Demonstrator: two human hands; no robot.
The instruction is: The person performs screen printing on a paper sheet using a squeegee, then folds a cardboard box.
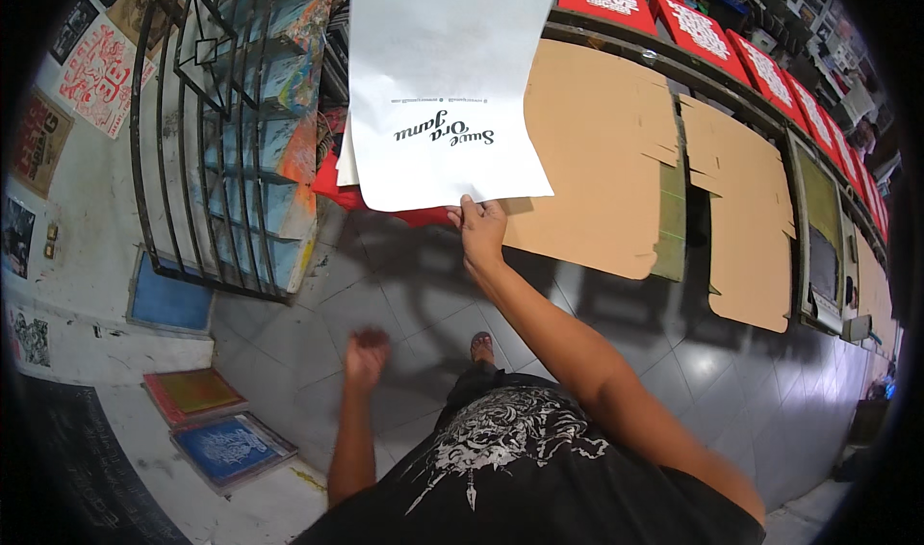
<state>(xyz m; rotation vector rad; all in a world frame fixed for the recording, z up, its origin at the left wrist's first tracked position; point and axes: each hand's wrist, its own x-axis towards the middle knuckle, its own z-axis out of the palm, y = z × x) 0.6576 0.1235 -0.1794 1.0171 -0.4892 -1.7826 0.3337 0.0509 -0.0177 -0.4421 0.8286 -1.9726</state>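
My right hand [481,232] pinches the near edge of a large white sheet [443,54] that has black lettering printed on it. The sheet spreads away from me, and its far end runs out of the top of the picture. Part of a red cloth [337,181] and the corner of another pale sheet [346,163] show from under its left side. Lower down, my left hand [368,354] hangs over the floor, apart from everything. Motion smears its fingers, so I cannot make out their pose.
Brown cardboard pieces [592,160] lie to the right, beyond them red printed panels [698,35] in a row. A black metal railing [197,131] fronts blue steps at left. Two framed screens [231,449] lean near the wall. Grey tiles [423,299] cover the floor.
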